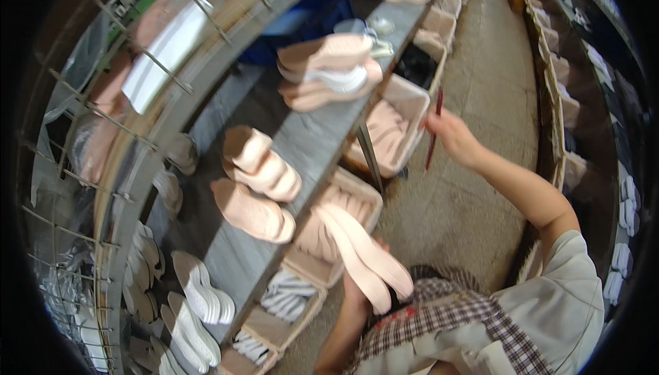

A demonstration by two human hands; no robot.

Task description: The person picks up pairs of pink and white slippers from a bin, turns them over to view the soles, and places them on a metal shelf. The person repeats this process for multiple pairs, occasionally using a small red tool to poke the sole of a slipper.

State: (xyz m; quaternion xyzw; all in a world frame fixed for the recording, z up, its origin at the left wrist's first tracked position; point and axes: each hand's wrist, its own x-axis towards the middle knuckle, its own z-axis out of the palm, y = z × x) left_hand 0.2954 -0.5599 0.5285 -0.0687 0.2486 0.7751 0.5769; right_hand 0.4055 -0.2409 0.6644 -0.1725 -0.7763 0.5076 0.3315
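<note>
Grey and long, a surface point(302, 145) slants from lower left to upper centre, with a concrete floor point(473, 66) to its right. Beside its right edge, open bins point(406, 91) stand in a row, some filled with pink pieces point(388, 128), others with white rolls point(290, 296). Stacks of pink insoles point(250, 211) lie on the surface, with white insoles point(204, 292) nearer the lower left. A person in a checked apron point(439, 313) has 2 pale pink insoles point(371, 255) at the front of the body, right of the surface. Of the 2 hands, the left hand point(353, 288) grips these insoles, its fingers largely hidden behind them; the right hand point(453, 136), raised over the floor, is closed around a thin dark-red stick point(432, 152).
</note>
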